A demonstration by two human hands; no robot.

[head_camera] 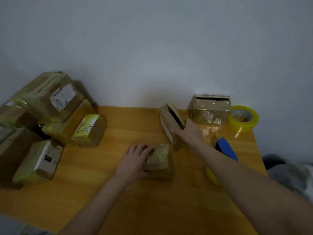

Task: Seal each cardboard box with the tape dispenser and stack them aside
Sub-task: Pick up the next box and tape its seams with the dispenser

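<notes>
**Both hands on boxes**

My left hand (135, 160) grips a small brown cardboard box wrapped in yellowish tape (159, 161). The fingers are curled over its left end. The box lies flat near the middle of the orange wooden table (118, 192).

My right hand (190, 131) reaches further back and holds a longer brown cardboard box with a white label (169, 122). That box is tipped up at a slant with a dark gap showing along its top. My fingers wrap its near right side.

The blue tape dispenser (227, 148) lies on the table just right of my right forearm, partly hidden by it.

Against the pale wall (152, 48) stands a squat cardboard box with loose top flaps (210, 109). Just beside it on the right is a roll of clear yellow tape (243, 117). A pile of taped cardboard boxes (50, 116) sits on the table's left side.
</notes>
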